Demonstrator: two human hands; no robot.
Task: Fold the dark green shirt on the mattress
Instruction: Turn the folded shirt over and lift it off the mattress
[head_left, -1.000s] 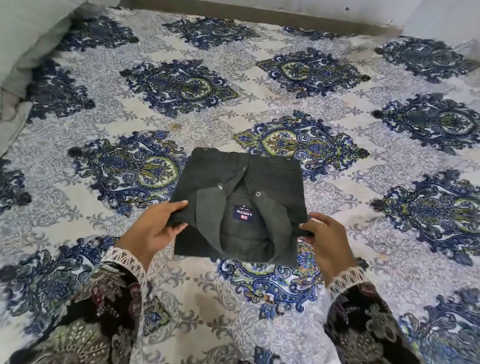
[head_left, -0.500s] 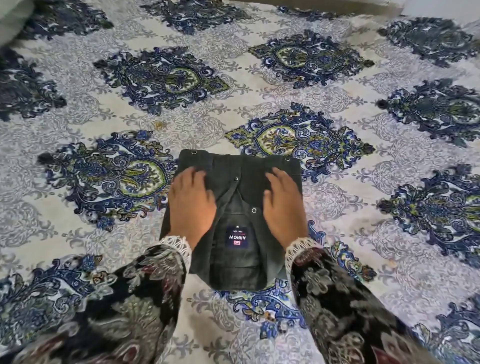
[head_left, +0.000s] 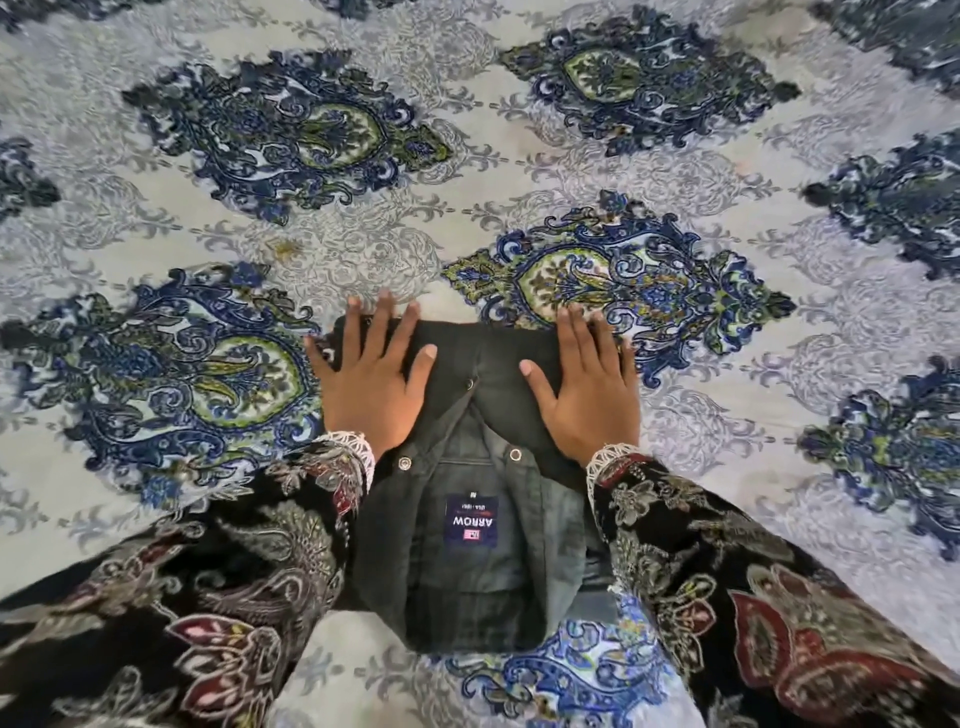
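Note:
The dark green shirt (head_left: 470, 566) lies folded into a compact rectangle on the mattress (head_left: 363, 249), collar toward me, with a blue "ARROW" label showing inside the neck. My left hand (head_left: 371, 382) lies flat on the far left part of the shirt, fingers spread, fingertips reaching past its far edge onto the sheet. My right hand (head_left: 584, 384) lies flat on the far right part in the same way. Neither hand grips the fabric. My patterned sleeves cover the shirt's side edges.
The mattress carries a pale grey sheet with large blue and green medallions, and it stretches out on all sides of the shirt. My dark floral sleeves (head_left: 727, 597) fill the lower corners of the view.
One second ago my hands held the shirt's near side edges. They then laid flat on top and have slid forward to its far edge, fingers spreading. The camera has moved closer.

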